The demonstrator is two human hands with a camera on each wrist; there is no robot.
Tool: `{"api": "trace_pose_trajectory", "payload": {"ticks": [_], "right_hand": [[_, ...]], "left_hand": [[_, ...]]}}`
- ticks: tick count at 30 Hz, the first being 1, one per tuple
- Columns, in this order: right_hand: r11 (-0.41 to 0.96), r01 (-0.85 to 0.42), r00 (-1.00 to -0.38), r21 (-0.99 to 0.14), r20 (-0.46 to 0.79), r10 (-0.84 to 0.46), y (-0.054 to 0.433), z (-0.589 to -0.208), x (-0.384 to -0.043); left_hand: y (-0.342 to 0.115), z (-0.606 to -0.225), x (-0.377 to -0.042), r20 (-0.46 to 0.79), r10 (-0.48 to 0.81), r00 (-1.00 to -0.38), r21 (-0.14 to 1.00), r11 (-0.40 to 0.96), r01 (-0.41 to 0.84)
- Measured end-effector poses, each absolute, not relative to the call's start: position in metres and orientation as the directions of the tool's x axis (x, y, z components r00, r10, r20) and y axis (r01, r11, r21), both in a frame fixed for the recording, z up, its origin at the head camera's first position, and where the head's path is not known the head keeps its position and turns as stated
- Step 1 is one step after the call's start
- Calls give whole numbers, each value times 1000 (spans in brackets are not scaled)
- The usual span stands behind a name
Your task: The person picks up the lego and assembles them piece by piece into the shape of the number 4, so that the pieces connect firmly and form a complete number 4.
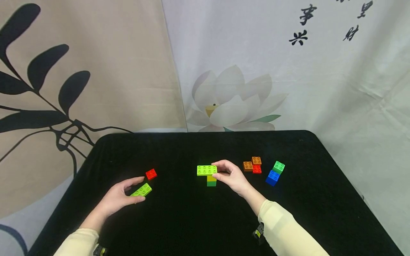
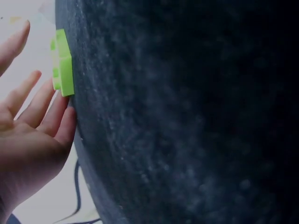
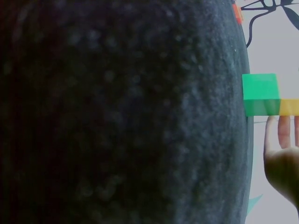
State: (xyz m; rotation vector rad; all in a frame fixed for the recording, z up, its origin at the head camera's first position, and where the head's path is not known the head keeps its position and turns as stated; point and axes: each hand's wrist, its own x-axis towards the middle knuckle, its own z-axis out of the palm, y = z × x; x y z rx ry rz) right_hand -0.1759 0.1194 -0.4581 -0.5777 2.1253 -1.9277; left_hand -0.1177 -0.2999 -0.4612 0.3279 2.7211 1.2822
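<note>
My right hand (image 1: 233,177) pinches the right end of a long lime-green toy brick (image 1: 205,170) between thumb and fingers. Under that brick are a yellow brick (image 1: 211,178) and a green brick (image 1: 211,184); in the right wrist view the green brick (image 3: 260,94) is lowest, beside the yellow one (image 3: 289,107). My left hand (image 1: 118,195) is spread around another long lime-green brick (image 1: 141,190) lying on the black cloth, thumb and forefinger apart. In the left wrist view this brick (image 2: 64,65) is beside the fingertips; whether they touch it I cannot tell.
A red brick (image 1: 151,174) lies just beyond my left hand. Right of my right hand are two orange bricks (image 1: 248,166) with a red one (image 1: 257,169), then a green brick (image 1: 279,167) against a blue one (image 1: 272,177). A printed curtain (image 1: 128,71) hangs behind the black-covered table (image 1: 179,227).
</note>
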Motion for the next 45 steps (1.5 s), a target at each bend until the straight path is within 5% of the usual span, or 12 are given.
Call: {"api": "trace_pose_trajectory", "payload": {"ticks": [13,45], "right_hand": [[75,-133,-904,-988,90,-417,122,-469,-180],[37,-163,-892,-986,131,-433,121,-471,-182]], "left_hand": [[-303,-470,-124,1,341,-940,716,656,238],[-305,-470,-126,-5,268,-963,727,662,181]]}}
